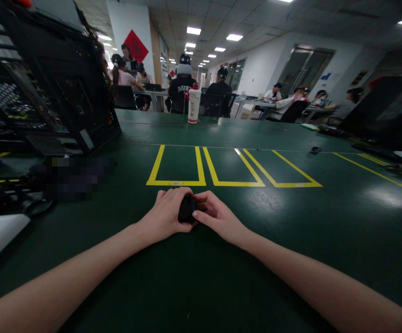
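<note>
"Where's the black object [186, 210]?"
"Below the frame's centre, over the green tabletop [194, 286]."
"And the fingers [204, 216]?"
"Left hand [168, 210] curls around it, grasping; right hand [223, 219] pinches its right edge."

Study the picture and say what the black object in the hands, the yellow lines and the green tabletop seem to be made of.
Black object: probably matte plastic, judging by its dull, dark surface, though partly hidden.
Yellow lines: likely adhesive tape, smooth, in flat, even strips.
Green tabletop: perhaps rubber or vinyl covering, satin, showing soft, blurred reflections.
</note>
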{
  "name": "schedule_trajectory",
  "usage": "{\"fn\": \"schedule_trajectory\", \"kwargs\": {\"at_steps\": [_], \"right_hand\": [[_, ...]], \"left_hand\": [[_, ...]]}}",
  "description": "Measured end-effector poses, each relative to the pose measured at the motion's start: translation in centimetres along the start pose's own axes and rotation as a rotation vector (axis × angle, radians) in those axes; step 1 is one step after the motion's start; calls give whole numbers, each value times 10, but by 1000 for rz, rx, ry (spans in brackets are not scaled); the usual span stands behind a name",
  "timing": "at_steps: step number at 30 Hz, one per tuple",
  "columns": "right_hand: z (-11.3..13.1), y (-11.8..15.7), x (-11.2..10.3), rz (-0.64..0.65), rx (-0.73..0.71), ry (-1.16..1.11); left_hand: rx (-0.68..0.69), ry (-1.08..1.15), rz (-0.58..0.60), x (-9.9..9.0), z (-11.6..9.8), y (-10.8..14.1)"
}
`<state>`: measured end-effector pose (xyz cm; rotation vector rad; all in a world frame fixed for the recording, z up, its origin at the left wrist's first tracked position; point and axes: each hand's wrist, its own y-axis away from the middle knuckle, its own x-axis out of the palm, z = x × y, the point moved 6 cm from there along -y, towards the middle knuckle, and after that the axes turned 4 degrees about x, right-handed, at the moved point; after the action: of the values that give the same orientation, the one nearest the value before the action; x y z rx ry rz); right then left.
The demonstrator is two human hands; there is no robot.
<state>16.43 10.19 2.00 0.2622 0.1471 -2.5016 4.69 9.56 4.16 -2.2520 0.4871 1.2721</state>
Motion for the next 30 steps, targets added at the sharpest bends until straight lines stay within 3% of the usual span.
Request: {"fn": "schedule_trajectory", "kwargs": {"at_steps": [10,19,30], "right_hand": [[-1,0,1,-2,-16,-60],[1,0,-1,-15,-7,33],[-2,-1,2,1,-22,-74]], "left_hand": [[-3,3,4,0,1,1],[-4,16,-2,0,2,1],[3,-17,-20,0,0,1]]}}
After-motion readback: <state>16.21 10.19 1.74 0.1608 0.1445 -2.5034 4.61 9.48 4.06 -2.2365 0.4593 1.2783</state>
